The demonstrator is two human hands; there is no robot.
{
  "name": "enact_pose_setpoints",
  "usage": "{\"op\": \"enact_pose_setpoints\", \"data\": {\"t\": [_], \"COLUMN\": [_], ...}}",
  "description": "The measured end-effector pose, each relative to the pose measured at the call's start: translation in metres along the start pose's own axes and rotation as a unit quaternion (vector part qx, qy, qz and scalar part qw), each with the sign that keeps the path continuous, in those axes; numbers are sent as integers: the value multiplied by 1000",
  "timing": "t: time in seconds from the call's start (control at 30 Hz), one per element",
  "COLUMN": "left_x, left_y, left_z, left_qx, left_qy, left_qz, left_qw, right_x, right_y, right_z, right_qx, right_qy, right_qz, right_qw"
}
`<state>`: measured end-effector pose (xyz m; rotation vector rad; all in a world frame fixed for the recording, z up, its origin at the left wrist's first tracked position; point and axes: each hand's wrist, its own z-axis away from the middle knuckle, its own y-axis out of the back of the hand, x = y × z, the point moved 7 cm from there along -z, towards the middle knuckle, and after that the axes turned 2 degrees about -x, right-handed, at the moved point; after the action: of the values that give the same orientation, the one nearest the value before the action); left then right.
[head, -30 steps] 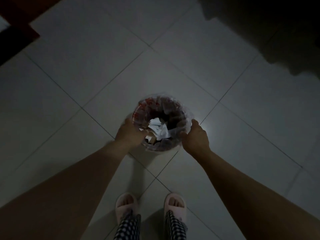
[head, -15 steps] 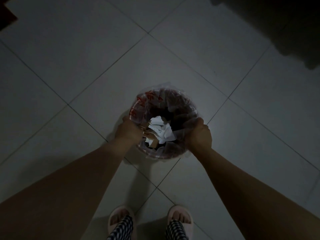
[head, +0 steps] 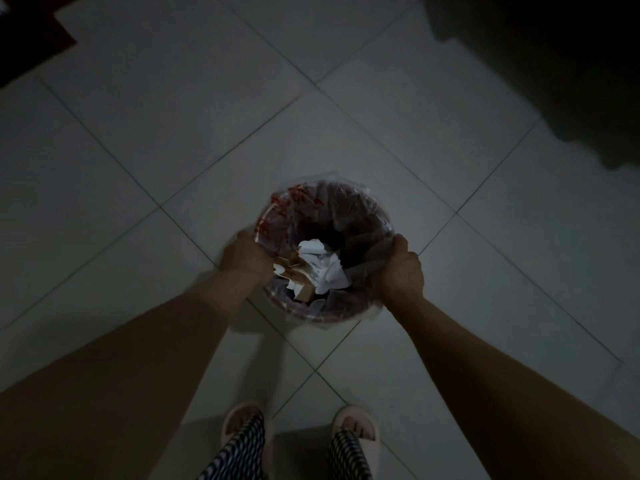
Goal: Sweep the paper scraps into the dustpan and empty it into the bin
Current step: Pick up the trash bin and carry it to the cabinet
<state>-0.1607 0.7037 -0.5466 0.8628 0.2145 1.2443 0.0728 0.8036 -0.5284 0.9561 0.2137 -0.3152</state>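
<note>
Head view, entry: bin [head: 325, 199], round, clear-lined, standing upright on the tiled floor, mouth facing straight up at me; no long axis shows from above. Contents: paper scraps [head: 322, 268], white and brown, heaped toward my side. Left hand [head: 244, 258] grips the near-left rim; right hand [head: 401, 271] clutches the liner at the right rim. Change logged: over the last second both hands kept their hold while the bin drew closer. I judge emptying done. Dustpan: not visible.
</note>
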Motion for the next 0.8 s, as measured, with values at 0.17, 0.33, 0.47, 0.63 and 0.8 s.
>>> {"op": "enact_pose_setpoints", "data": {"t": [0.17, 0.33, 0.47, 0.63, 0.8], "left_x": [0, -5, -14, -34, -71], "left_y": [57, 121, 175, 237, 292], "left_z": [42, 92, 134, 186, 243], "left_qx": [13, 25, 38, 55, 87], "left_qy": [9, 18, 33, 48, 77], "left_qz": [7, 13, 34, 48, 79], "left_qw": [1000, 999, 998, 996, 990], "right_x": [-39, -84, -123, -170, -219], "right_y": [39, 87, 122, 156, 176], "right_z": [44, 97, 144, 204, 266], "right_qx": [4, -2, -13, -42, -62], "right_qy": [27, 53, 76, 107, 162], "right_qz": [1, 3, 7, 29, 45], "right_qw": [1000, 999, 997, 993, 984]}}
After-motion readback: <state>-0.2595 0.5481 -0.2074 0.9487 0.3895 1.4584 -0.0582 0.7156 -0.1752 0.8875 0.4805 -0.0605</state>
